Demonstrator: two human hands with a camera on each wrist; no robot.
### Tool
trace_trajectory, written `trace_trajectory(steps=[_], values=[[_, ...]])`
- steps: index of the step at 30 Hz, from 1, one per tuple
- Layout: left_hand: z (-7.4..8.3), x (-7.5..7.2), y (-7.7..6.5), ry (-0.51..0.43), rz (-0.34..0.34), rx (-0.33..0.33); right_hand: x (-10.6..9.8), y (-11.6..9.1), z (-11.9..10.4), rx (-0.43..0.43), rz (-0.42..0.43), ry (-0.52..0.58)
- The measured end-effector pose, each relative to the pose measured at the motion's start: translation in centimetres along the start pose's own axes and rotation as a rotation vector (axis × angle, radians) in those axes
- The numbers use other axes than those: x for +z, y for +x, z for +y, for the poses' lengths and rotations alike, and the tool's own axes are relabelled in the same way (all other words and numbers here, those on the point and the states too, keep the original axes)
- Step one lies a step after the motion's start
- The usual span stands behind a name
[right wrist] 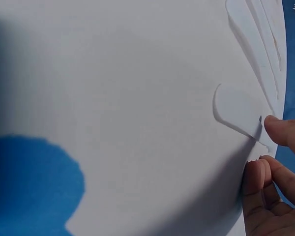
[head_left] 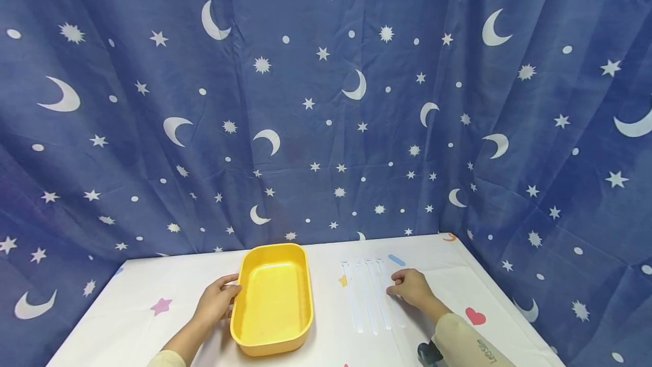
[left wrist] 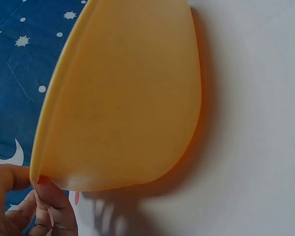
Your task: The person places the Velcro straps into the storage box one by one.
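Note:
In the head view a yellow plastic tub (head_left: 271, 348) sits on the white-covered table. My left hand (head_left: 216, 301) grips its left rim; the left wrist view has thumb and fingers (left wrist: 54, 204) pinching the rim edge. Several thin clear plastic strips (head_left: 370, 299), with small crossbars at their far ends, lie side by side right of the tub. My right hand (head_left: 414, 287) is at the rightmost strip, its fingers curled. Close up in the right wrist view, thumb and fingers (right wrist: 285, 179) pinch that flat, translucent strip (right wrist: 238, 108) by its edges; its far part is hidden.
A blue curtain (head_left: 305, 101) with moons and stars hangs behind and along the right side of the table. The white tablecloth (head_left: 122, 310) has printed shapes, including a red heart (head_left: 475, 316). A black object (head_left: 429, 353) is by the right sleeve.

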State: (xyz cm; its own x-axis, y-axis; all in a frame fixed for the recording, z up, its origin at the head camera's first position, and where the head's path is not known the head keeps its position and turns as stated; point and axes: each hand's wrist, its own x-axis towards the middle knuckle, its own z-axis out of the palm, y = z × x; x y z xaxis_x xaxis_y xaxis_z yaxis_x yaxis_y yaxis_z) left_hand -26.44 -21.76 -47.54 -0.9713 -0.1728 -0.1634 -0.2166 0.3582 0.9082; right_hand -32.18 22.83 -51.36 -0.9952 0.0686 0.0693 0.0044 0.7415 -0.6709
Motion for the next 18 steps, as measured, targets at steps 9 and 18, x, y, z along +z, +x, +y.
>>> trace_trajectory(steps=[9, 18], values=[[-0.15, -0.09, 0.05, -0.039, -0.009, 0.000, -0.06, -0.04, -0.29, -0.009, 0.016, -0.015], [-0.21, -0.05, 0.11, -0.033, -0.015, -0.001, 0.00, -0.24, -0.26, 0.015, 0.067, -0.002]])
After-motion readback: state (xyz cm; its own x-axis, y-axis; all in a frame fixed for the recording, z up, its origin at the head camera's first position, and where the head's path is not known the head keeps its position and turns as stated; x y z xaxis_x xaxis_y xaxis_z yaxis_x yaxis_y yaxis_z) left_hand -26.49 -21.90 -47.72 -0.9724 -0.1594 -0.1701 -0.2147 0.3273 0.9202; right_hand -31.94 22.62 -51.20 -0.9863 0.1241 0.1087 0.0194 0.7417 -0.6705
